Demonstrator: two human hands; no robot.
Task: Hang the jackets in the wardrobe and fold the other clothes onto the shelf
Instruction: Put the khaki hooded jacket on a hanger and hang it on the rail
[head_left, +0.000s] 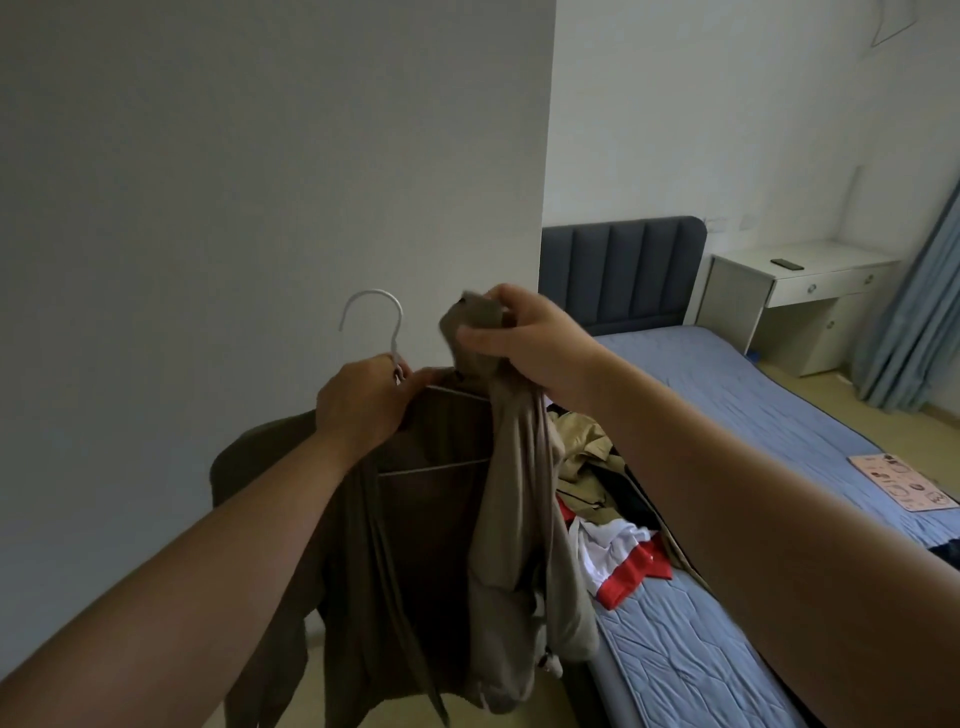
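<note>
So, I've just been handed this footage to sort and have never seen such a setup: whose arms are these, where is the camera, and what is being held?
There is no machine here. A person wears one wide-angle camera on the head, so you look forward and down along their own two bare arms.

The left hand grips a white hanger just below its hook. A brown jacket hangs partly on it. The right hand clutches a bunched, lighter-looking part of the cloth, seemingly the jacket's other side, not yet on the hanger.

To the right is a bed with a pile of clothes and a pink sheet on it. Beyond stand a white desk and a blue curtain.
</note>
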